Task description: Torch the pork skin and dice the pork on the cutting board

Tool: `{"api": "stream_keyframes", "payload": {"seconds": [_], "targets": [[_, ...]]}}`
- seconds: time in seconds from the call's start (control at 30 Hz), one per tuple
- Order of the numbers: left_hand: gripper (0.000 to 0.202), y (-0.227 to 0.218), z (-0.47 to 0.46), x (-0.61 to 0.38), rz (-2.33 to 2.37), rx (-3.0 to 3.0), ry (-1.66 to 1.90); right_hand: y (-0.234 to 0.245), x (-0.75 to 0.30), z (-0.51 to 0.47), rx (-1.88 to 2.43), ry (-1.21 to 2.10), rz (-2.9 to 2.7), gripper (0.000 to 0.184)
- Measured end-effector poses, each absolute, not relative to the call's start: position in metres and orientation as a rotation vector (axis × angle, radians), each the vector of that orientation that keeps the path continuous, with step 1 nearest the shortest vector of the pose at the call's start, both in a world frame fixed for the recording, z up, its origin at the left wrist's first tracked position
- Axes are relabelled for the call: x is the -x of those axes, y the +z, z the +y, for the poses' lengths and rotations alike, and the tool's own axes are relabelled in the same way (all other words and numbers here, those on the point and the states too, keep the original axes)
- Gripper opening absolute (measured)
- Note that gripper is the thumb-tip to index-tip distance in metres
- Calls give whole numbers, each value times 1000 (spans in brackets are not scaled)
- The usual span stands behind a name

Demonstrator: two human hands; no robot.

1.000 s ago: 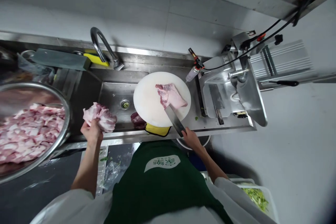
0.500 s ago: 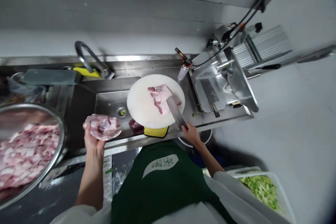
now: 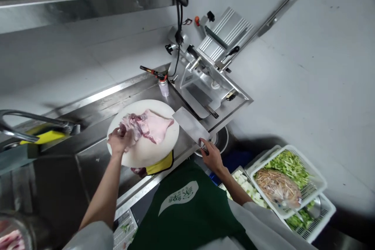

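My left hand grips a piece of raw meat at the left side of the round white cutting board. Touching or overlapping it is a second piece, with pale skin facing up. The fingertips of that hand are partly hidden by the meat. In my right hand is a cleaver, its handle wrapped by the fingers. The broad blade is held off the meat, over the board's right edge and the steel counter. A yellow cloth sticks out from under the board's front.
Right of the board stand a gas torch and a metal slicer, with another knife lying by it. A tap is at left. White baskets of vegetables are low at right. A steel shelf hangs overhead.
My left hand has brought its meat from over the sink onto the board, against the other piece. The cleaver has come off the meat to the right. The view has swung right.
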State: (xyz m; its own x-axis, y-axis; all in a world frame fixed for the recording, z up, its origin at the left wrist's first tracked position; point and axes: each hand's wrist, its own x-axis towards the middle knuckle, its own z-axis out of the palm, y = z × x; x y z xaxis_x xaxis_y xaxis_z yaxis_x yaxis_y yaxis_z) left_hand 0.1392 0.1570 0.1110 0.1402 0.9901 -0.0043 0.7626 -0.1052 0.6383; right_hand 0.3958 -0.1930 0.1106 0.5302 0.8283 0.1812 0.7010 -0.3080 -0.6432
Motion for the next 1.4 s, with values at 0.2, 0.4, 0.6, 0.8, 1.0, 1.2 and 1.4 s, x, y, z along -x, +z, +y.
{"api": "stream_keyframes", "payload": {"seconds": [0.2, 0.4, 0.6, 0.8, 1.0, 1.2, 1.4], "targets": [[47, 146, 11, -225, 834, -1514, 298, 127, -372, -154, 1950, 218, -1263, 36], [57, 140, -50, -256, 1078, -970, 637, 119, -334, -104, 1829, 419, -1450, 17], [60, 139, -31, -224, 1248, -954, 813, 129, -356, -93, 1599, 559, -1682, 16], [62, 137, -7, -160, 1434, -1148, 712, 96, -536, -79, 2692, 257, -1202, 49], [22, 142, -14, -111, 1857, -1760, 356, 52, -620, -63, 2925, 706, -1134, 68], [50, 153, -32, -105, 1895, -1976, 143, 54, -607, -69, 2937, 649, -1198, 40], [52, 152, -36, -84, 2007, -1992, 216, 54, -526, -128, 2706, 436, -1138, 35]]}}
